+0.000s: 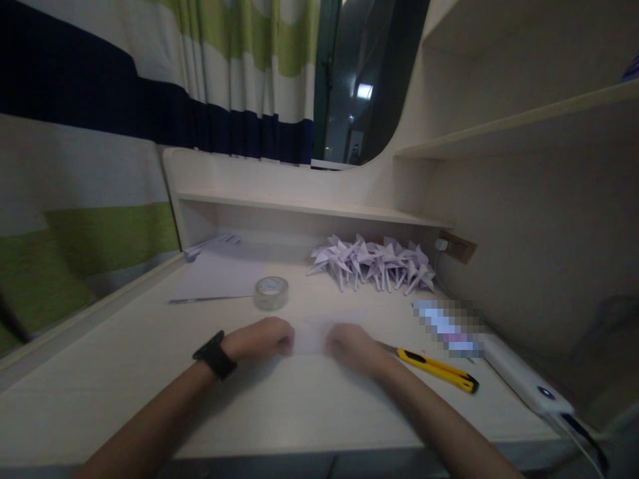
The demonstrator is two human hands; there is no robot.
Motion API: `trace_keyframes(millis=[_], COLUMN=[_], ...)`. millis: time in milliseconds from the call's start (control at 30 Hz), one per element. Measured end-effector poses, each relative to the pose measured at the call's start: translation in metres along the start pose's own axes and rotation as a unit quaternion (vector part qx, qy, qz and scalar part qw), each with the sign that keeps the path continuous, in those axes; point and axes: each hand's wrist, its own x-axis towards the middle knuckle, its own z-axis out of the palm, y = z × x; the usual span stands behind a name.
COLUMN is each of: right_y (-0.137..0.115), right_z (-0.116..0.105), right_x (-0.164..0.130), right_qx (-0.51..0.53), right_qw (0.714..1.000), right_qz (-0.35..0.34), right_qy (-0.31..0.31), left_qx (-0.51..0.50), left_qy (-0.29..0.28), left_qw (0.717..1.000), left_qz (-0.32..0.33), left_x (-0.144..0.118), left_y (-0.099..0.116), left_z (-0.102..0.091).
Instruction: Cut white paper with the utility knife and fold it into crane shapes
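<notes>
Head view showed both hands pressed on a pale sheet of paper (314, 336) lying flat on the desk (150, 372), the left hand (264, 338) at its left edge and the right hand (352, 346) at its right. The fingers of both were curled down onto the sheet, pinching its edges. It looked like an early fold; a next crease would call for lined-up edges. A yellow utility knife (439, 369), a tape roll (271, 293) and folded paper cranes (372, 263) lay nearby.
</notes>
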Motion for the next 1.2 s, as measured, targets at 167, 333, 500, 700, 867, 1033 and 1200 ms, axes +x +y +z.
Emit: trace_keyframes(millis=[167,333,500,700,867,1033,1200], right_y=[0.006,0.012,0.015,0.021,0.018,0.013,0.014], right_z=[-0.005,-0.005,-0.004,0.005,0.005,-0.001,-0.009], right_x=[-0.003,-0.003,-0.003,0.004,0.004,0.000,-0.004], right_qx=[-0.017,-0.014,-0.029,-0.094,-0.097,-0.098,-0.092], right_qw=[1.000,0.999,0.999,0.994,0.995,0.994,0.994], right_qz=[0.010,0.018,0.004,-0.048,-0.036,-0.015,-0.005], right_qy=[-0.015,-0.034,-0.019,0.030,0.005,-0.033,-0.052], left_qx=[0.014,0.019,0.000,-0.005,0.039,0.041,0.036], left_qy=[-0.018,-0.042,-0.046,0.045,0.064,0.044,0.022], left_qw=[0.999,0.998,0.999,0.999,0.997,0.998,0.999], left_qz=[-0.024,-0.030,-0.029,0.026,0.025,0.029,0.035], left_x=[-0.004,-0.012,-0.012,0.006,0.010,0.010,0.009], left_y=[0.007,0.010,0.014,0.029,0.025,0.012,0.008], left_z=[-0.004,-0.011,-0.018,-0.008,0.008,0.017,0.017])
